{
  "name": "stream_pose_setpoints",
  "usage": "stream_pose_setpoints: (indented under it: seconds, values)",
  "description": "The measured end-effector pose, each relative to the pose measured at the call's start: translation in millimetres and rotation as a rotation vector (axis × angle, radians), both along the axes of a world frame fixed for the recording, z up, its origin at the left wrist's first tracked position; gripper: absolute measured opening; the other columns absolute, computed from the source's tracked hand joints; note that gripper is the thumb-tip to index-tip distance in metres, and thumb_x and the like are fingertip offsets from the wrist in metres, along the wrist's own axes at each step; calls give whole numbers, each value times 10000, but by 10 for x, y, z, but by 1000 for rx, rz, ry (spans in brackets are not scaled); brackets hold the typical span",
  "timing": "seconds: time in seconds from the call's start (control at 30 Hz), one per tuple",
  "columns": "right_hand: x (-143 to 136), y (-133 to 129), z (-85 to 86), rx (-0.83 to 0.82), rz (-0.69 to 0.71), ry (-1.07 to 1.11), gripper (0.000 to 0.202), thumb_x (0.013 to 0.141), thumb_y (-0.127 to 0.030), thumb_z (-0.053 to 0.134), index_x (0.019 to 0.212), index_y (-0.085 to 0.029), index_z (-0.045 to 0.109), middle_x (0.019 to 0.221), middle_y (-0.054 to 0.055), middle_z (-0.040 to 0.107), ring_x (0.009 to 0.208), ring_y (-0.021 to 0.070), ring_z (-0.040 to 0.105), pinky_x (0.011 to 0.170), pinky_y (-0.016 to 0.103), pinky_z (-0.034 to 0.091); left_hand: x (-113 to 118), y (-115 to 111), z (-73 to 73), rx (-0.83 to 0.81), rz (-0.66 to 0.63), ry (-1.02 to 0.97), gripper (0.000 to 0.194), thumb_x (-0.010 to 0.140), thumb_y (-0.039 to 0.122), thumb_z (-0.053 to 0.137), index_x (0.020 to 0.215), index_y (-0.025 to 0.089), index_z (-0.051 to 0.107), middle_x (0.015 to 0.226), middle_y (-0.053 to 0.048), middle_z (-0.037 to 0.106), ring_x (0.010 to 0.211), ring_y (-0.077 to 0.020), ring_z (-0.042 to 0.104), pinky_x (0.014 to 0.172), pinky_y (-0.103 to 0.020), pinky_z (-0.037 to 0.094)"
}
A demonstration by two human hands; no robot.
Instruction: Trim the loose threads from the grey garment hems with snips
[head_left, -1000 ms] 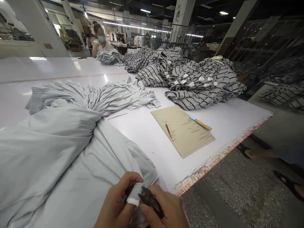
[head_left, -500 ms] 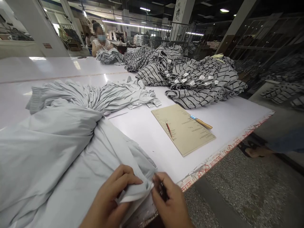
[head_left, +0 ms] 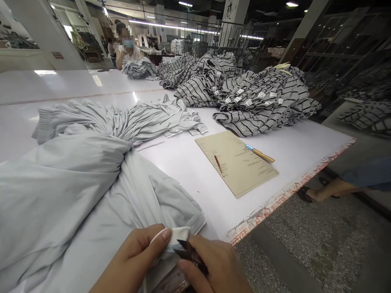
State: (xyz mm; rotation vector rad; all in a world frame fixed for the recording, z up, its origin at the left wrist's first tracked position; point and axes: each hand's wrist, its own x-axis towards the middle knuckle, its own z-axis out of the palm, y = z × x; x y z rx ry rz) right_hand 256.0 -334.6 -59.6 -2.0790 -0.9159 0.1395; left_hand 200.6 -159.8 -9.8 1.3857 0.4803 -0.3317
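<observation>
Near the bottom middle, my left hand pinches the white-edged end of a light grey garment between thumb and fingers. A bluish stitched seam shows along that edge. My right hand is closed around small dark thread snips. Their two pointed blades stand apart right beside the seam; whether they touch it I cannot tell. The rest of the light grey fabric spreads over the left side of the table, gathered and twisted at the middle.
On the white table lies a brown cardboard sheet bearing a red pen and a blue-and-yellow knife. Striped grey garments are heaped behind. A masked person is at the far side; another person's leg shows right.
My left hand has turned the garment's edge up, so the white band and seam now show. The snips have come into clear view, blades apart, next to the edge.
</observation>
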Motion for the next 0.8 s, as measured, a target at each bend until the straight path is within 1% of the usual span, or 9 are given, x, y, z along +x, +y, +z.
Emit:
stream_pose_setpoints:
  seconds: [0.13,0.27,0.37,0.43,0.53,0.6,0.67,0.73,0.8]
  values:
    - [33,14,26,-118,87,-150,381,983,-511,367,882,-224,597,664,11,660,556,189,610,524,274,312,3,-52,53,135,46,13,435,804,600,551,659,189,564,685,27,495,727,-160,469,681,-199,439]
    - [52,2,38,-155,154,-165,387,1013,-429,328,763,-223,541,631,1,640,539,170,599,514,272,288,18,-83,117,271,-26,46,443,787,613,515,626,200,523,658,19,470,715,-179,485,666,-218,459]
    - [108,-46,44,-159,75,-71,349,991,-449,374,773,-227,533,622,-10,622,541,166,591,514,247,303,1,-49,144,420,-82,-91,355,850,509,459,724,210,603,712,-1,559,749,-198,571,696,-238,501]
    - [182,-104,59,-127,-26,-40,330,976,-467,406,792,-223,531,589,-26,574,511,153,556,499,230,304,-8,-22,164,620,-91,-284,246,876,359,452,865,235,664,845,-22,620,836,-199,613,755,-243,506]
    - [312,-202,101,-64,-162,-27,310,963,-465,447,787,-219,513,546,-64,463,461,121,457,477,211,290,51,-54,156,895,-95,-547,291,891,212,371,762,230,631,961,-44,629,897,-184,606,805,-260,467]
    - [373,-247,128,-40,-216,-3,305,958,-459,462,773,-218,497,548,-75,423,464,112,419,480,201,297,167,-147,73,955,-195,-541,313,908,211,286,703,221,523,801,-27,620,758,-169,601,720,-263,459]
    - [397,-260,139,-27,-228,23,307,955,-454,470,759,-218,483,553,-78,411,478,109,414,491,193,313,330,-274,-87,985,-318,-423,202,900,270,327,785,222,486,639,5,573,600,-183,571,601,-277,440]
    - [389,-249,131,-10,-225,27,305,955,-451,468,759,-218,482,556,-77,413,486,110,422,494,188,322,481,-384,-273,1053,-340,-315,94,855,264,443,857,195,507,659,-29,614,592,-228,594,581,-313,432]
    - [370,-232,108,-2,-220,18,302,954,-450,468,761,-218,484,556,-75,422,484,110,430,490,186,323,539,-416,-401,1077,-349,-268,89,828,161,440,819,179,526,697,-80,649,623,-262,623,594,-341,442]
